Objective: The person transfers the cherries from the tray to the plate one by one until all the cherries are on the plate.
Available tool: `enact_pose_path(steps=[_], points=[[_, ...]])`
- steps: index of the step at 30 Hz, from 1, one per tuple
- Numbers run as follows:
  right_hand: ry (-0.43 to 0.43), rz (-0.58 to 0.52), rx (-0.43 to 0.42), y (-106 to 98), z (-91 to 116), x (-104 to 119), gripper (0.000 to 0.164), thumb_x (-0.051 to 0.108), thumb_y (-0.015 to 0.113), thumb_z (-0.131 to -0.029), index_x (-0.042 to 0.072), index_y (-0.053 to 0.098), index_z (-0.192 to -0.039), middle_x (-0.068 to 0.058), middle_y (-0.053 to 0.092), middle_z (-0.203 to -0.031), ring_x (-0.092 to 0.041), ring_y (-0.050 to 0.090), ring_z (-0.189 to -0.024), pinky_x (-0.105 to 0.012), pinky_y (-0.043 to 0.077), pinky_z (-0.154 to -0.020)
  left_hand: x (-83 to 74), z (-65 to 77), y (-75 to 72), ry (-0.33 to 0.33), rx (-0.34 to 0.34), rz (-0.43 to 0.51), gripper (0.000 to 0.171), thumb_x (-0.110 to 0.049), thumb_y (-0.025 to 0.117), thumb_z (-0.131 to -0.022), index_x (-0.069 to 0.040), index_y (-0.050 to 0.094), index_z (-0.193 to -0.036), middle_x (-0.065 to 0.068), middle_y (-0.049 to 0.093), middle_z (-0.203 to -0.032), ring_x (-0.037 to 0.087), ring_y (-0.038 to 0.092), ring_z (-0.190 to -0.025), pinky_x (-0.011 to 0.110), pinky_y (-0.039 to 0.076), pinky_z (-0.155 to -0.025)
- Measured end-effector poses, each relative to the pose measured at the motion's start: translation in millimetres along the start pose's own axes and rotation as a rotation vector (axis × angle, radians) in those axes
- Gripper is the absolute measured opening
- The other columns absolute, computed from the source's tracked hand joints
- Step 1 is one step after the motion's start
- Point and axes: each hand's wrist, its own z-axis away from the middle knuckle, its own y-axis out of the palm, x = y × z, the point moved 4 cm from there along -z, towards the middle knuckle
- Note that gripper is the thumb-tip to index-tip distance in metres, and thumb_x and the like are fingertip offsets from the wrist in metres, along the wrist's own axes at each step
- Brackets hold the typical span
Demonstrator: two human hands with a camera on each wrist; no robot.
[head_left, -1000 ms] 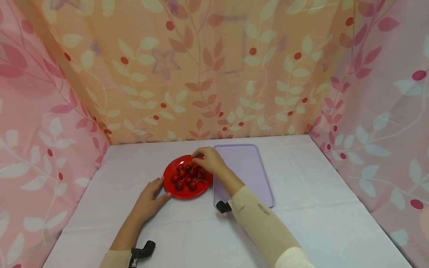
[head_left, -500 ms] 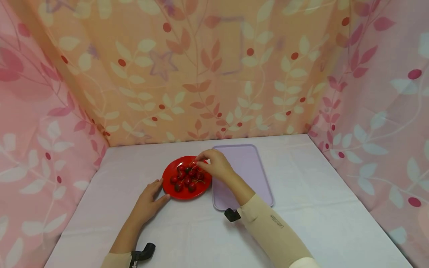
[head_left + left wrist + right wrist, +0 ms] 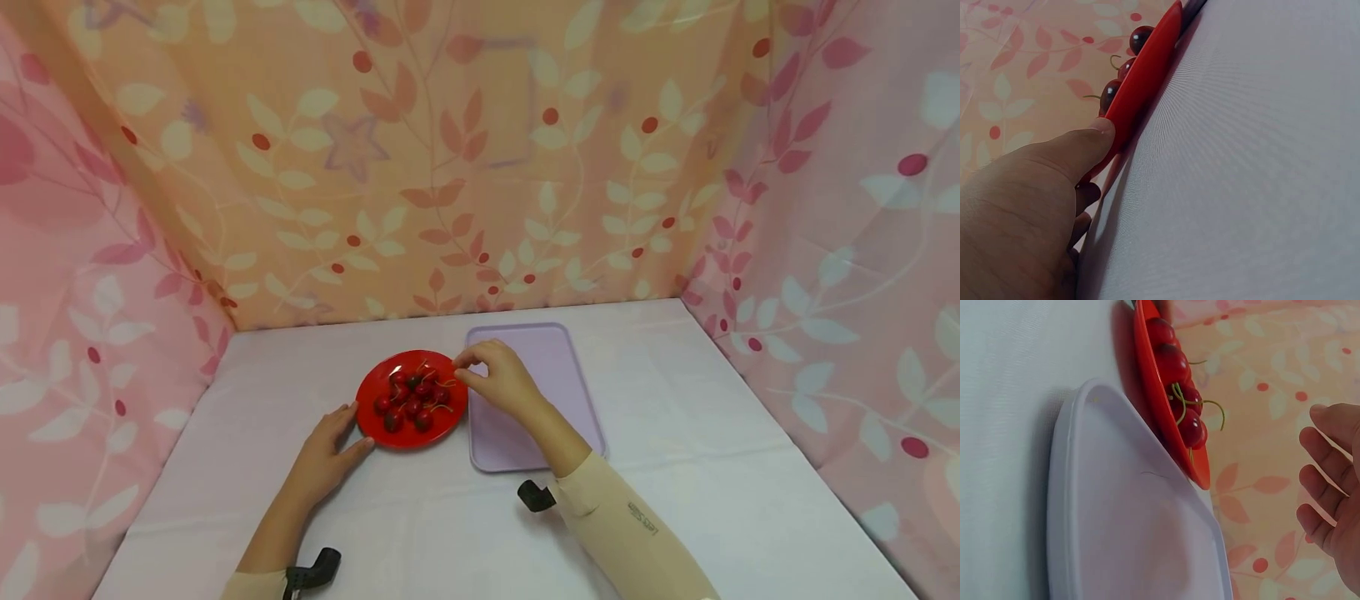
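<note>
On the white table a round red plate (image 3: 372, 379) bears several dark red cherries (image 3: 412, 398) with thin green stems. At the plate's left side rests my left hand (image 3: 324, 454), its thumb and forefinger touching the rim. In the left wrist view the thumb (image 3: 1079, 150) lies against the plate's edge, the other fingers lower down and partly hidden. My right hand (image 3: 504, 379) hovers above the left part of a pale purple tray (image 3: 551, 400), just right of the plate. Its fingers are loosely bent, and nothing shows between them in the right wrist view.
The tray (image 3: 1129, 506) lies close beside the plate's right side, and the two rims appear to meet or overlap. Patterned cloth walls (image 3: 450, 167) stand behind and at both sides of the white-covered table (image 3: 420, 533).
My right hand has moved away from over the cherries to the right, above the tray. The left hand stays at the plate's rim. The view has shifted slightly.
</note>
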Motion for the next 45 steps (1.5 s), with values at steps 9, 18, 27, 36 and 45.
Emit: enact_pose_path(steps=[9,18,27,36,45], points=[[-0.060,0.034,-0.060,-19,19,4,0.010,0.015,0.079,-0.091,0.015,0.079,-0.101,0.005,0.074,-0.097,-0.017,0.062,-0.102,-0.039,0.053,-0.092,0.3,1.4,1.9,-0.017,0.005,0.014,0.084,-0.051,0.071,-0.093,-0.015,0.035,-0.161,0.021,0.035,-0.163,0.049,0.023,-0.152,0.073,0.022,-0.118],[-0.136,0.088,-0.073,-37,30,2,0.008,0.016,0.078,-0.092,0.020,0.077,-0.099,0.007,0.074,-0.097,-0.015,0.062,-0.103,-0.037,0.052,-0.097,1.0,-2.5,-0.6,-0.004,0.000,0.020,0.084,-0.051,0.071,-0.093,-0.014,0.037,-0.160,0.021,0.036,-0.162,0.049,0.024,-0.152,0.072,0.022,-0.118],[-0.119,0.128,-0.022,-49,48,-10,0.009,0.019,0.077,-0.093,0.018,0.076,-0.102,0.011,0.072,-0.100,-0.012,0.061,-0.106,-0.037,0.052,-0.097,1.0,-0.8,-0.4,-0.020,-0.002,0.002,0.083,-0.049,0.072,-0.093,-0.016,0.037,-0.160,0.020,0.037,-0.163,0.048,0.024,-0.152,0.071,0.023,-0.118],[-0.183,0.219,-0.005,-63,67,-24,0.012,0.019,0.078,-0.091,0.021,0.075,-0.103,0.012,0.072,-0.103,-0.011,0.062,-0.107,-0.035,0.053,-0.097,2.1,-1.2,-1.3,-0.003,-0.018,0.010,0.081,-0.048,0.073,-0.093,-0.013,0.040,-0.158,0.020,0.040,-0.161,0.047,0.029,-0.150,0.071,0.026,-0.117],[-0.264,0.336,-0.056,-79,80,-39,0.012,0.016,0.079,-0.089,0.017,0.076,-0.101,0.007,0.073,-0.101,-0.017,0.065,-0.102,-0.040,0.053,-0.093,1.8,-1.6,-2.0,-0.001,-0.018,-0.005,0.080,-0.049,0.072,-0.093,-0.013,0.041,-0.158,0.020,0.041,-0.160,0.047,0.032,-0.149,0.071,0.029,-0.115]])
